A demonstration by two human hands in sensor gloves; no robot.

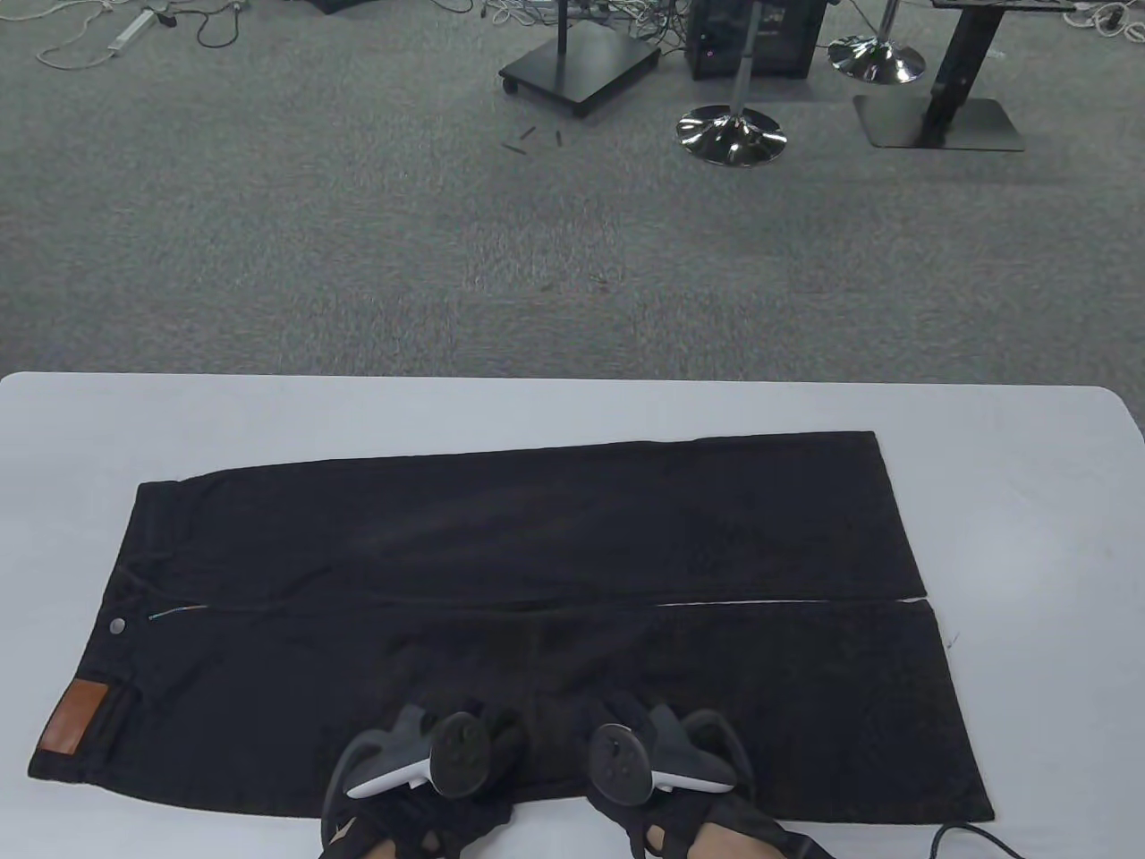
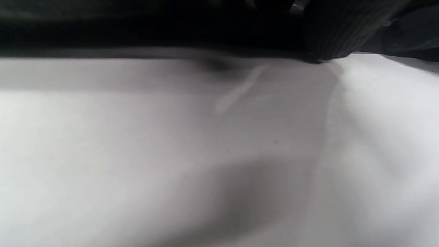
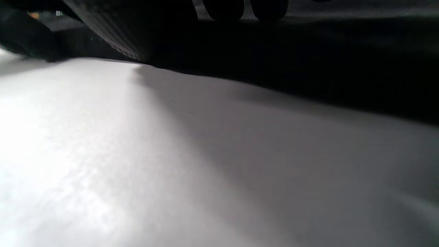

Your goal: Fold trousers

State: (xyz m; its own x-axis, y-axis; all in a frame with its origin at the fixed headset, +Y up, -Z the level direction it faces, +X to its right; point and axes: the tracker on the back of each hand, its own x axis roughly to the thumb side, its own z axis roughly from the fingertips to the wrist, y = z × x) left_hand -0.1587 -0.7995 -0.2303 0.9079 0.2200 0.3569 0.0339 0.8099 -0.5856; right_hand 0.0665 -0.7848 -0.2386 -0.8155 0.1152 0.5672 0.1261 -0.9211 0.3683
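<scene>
Black denim trousers lie flat on my white table, legs side by side. My left hand and right hand rest at the near edge; I cannot tell their grip. I'd lift that edge evenly, both hands together.

A white table with rounded far corners is seen from above, its bare surface showing along the far edge and at both sides. Black trousers are laid flat on it, spread across its width, with the waistband toward the left and the leg hems toward the right. A brown leather patch is seen at the waistband near the front left. A black cable is seen on the tabletop at the near right edge.
</scene>
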